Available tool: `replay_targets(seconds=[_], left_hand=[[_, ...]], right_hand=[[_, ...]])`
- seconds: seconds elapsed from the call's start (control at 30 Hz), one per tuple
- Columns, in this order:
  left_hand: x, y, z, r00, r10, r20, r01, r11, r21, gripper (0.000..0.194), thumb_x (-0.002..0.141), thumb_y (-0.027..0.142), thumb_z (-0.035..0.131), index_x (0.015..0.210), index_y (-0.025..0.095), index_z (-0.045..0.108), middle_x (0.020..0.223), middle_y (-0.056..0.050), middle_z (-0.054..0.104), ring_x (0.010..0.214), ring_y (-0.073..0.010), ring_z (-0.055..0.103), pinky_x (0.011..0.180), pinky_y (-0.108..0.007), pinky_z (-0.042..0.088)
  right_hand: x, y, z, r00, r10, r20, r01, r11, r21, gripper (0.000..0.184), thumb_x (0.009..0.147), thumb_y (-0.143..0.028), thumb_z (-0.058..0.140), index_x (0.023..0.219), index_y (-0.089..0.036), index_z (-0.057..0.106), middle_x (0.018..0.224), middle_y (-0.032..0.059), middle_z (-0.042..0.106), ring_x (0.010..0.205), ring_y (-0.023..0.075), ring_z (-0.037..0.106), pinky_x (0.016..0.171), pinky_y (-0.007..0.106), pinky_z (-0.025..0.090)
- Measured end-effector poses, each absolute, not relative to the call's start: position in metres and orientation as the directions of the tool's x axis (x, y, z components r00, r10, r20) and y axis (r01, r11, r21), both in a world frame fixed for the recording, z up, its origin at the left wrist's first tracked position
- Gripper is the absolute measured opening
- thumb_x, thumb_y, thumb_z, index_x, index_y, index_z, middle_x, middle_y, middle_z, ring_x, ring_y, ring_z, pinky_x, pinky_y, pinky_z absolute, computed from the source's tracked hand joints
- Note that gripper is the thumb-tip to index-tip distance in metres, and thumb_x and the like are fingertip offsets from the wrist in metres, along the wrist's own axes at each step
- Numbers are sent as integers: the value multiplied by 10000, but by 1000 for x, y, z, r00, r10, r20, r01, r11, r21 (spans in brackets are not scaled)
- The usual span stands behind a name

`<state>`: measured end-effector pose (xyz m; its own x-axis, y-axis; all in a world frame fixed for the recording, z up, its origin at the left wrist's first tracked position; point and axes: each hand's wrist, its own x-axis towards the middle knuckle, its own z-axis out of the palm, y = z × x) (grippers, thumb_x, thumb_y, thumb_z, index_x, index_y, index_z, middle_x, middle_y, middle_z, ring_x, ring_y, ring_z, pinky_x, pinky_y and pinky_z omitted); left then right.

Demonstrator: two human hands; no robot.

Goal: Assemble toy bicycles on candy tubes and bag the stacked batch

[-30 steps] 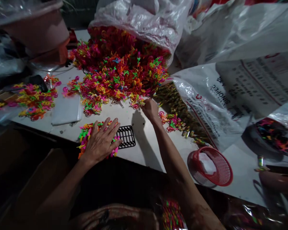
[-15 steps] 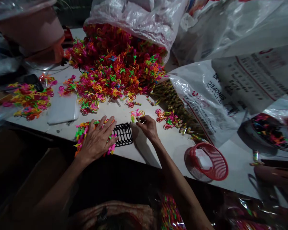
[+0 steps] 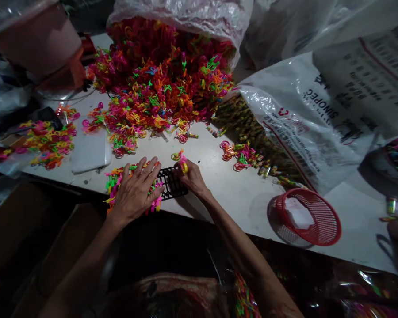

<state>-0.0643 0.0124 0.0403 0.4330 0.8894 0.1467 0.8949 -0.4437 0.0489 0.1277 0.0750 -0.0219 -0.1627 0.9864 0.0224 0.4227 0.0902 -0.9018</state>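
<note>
My left hand (image 3: 134,194) lies flat with its fingers stretched, over a cluster of brightly coloured plastic pieces (image 3: 113,182) that covers the left part of a black slotted rack (image 3: 168,187). At the rack's right end, my right hand (image 3: 193,179) is closed in a pinch on a small plastic toy figure (image 3: 182,160) in pink, yellow and green. The figure's upper part sticks out above the fingers, while its lower end is hidden by them. More loose toy figures (image 3: 152,99) are heaped behind both hands.
A clear plastic bag (image 3: 185,11) spills the big heap. To the right, several figures with printed tubes (image 3: 240,157) lie near a printed white sack (image 3: 305,115). A red mesh basket (image 3: 330,225) stands near the front edge. At left are a white flat box (image 3: 90,152) and a smaller pile (image 3: 51,143).
My right hand has moved left onto the rack's right end, bringing the toy figure with it. My left hand stays flat in place. The camera view has shifted slightly.
</note>
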Motion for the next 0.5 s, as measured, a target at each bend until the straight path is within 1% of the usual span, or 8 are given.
replay_targets(seconds=[0.07,0.23,0.4,0.5], left_hand=[[-64,12,40,431,891,142,896,-441,49,561,954,417,369,1478,223,324,1525,-97,364,1424,-304,301,1129,-568,215],[-64,12,40,428,891,149,897,-439,47,574,950,416,380,1487,228,301,1524,-99,366,1425,-302,299,1134,-567,207],[-64,12,40,434,889,144,895,-444,43,577,955,421,371,1490,219,293,1528,-97,359,1425,-308,297,1131,-574,210],[-64,12,39,436,888,147,893,-447,49,592,955,421,370,1500,213,265,1531,-99,353,1426,-307,296,1137,-576,197]], right_hand=[[121,76,-21,-191,981,13,428,95,-899,61,739,-229,586,711,-188,550,741,2,572,683,141,512,662,258,406],[98,75,-24,-269,963,-26,431,97,-897,26,732,-165,576,706,-168,577,760,13,591,682,129,530,651,234,399],[81,74,-28,-240,971,-6,565,135,-814,115,743,-163,554,630,-179,548,721,10,576,646,131,495,599,234,342],[82,75,-28,-227,974,-22,573,115,-812,123,734,-188,564,612,-173,553,678,4,567,629,129,486,583,234,322]])
